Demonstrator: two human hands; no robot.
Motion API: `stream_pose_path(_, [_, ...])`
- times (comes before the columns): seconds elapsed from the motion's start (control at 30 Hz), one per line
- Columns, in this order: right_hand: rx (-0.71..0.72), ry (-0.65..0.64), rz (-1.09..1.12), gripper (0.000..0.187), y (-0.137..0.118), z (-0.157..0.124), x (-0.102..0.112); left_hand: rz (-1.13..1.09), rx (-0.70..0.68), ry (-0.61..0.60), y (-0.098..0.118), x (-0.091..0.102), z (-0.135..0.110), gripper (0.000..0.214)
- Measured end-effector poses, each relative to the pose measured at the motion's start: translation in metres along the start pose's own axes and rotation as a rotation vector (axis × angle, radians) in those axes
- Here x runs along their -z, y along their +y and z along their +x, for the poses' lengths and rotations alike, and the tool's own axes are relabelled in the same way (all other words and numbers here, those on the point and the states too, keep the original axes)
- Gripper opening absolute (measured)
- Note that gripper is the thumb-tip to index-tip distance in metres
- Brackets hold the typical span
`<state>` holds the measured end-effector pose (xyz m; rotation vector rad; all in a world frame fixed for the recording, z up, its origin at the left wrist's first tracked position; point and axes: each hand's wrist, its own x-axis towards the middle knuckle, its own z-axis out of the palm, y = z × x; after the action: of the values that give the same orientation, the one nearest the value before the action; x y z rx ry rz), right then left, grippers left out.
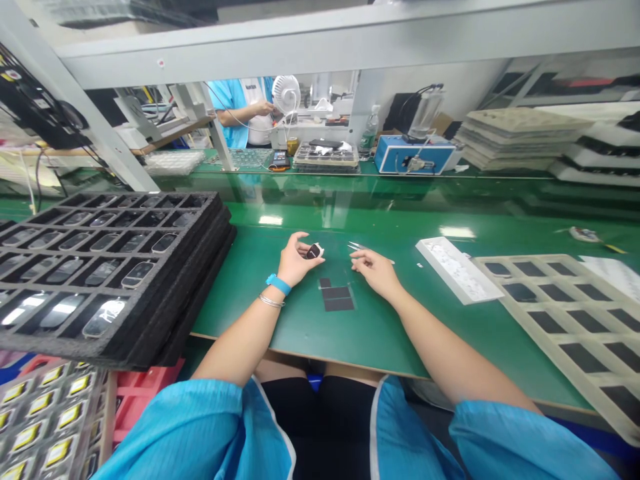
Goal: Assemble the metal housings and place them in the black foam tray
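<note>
Over the green bench, my left hand (295, 259) is closed around a small dark, rounded device (313, 251) that looks like a smartwatch body, its face turned up with a light mark on it. A blue band and metal bangles circle that wrist. To the right, my right hand (374, 268) grips a pair of tweezers (356, 246), whose tips point left toward the device without touching it. Between the forearms, dark rectangular pads (339, 298) lie on the bench surface. A long white box (457, 270) with crumpled white bits inside stands right of my right hand.
Stacked black foam trays (130, 287) with dark glass-faced pieces fill the left. A beige tray (565, 293) of dark-lined compartments lies at right. Below left are clear trays (45, 413) with yellow-topped parts. A metal shelf frame (320, 50) crosses overhead. A co-worker (245, 110) stands behind a white fan (287, 95).
</note>
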<state>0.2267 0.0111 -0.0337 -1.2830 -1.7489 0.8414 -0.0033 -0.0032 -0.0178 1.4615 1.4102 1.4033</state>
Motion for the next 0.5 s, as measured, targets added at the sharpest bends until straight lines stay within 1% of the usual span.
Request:
stream_pose_path(0.17, [0.002,0.011,0.004,0.025,0.002,0.0,0.0,-0.006,-0.001,0.008,0.0,0.002,0.0,0.074])
stream_pose_path(0.27, [-0.004,0.012,0.015,0.025,0.0,0.0,0.0,0.009,-0.005,0.008,0.002,-0.001,0.002,0.072])
stream_pose_path(0.37, [-0.029,0.019,0.015,0.026,-0.006,0.0,0.001,0.045,-0.029,0.036,0.014,-0.005,-0.002,0.07])
stream_pose_path(0.43, [-0.036,0.01,-0.001,0.028,-0.008,-0.002,0.003,0.072,-0.116,0.086,0.03,-0.001,-0.015,0.069])
stream_pose_path(0.47, [-0.037,0.003,-0.012,0.03,-0.008,-0.002,0.003,0.098,-0.199,0.114,0.041,0.005,-0.026,0.067])
stream_pose_path(0.5, [-0.037,-0.007,-0.024,0.033,-0.007,-0.003,0.004,0.14,-0.313,0.132,0.053,0.013,-0.039,0.063])
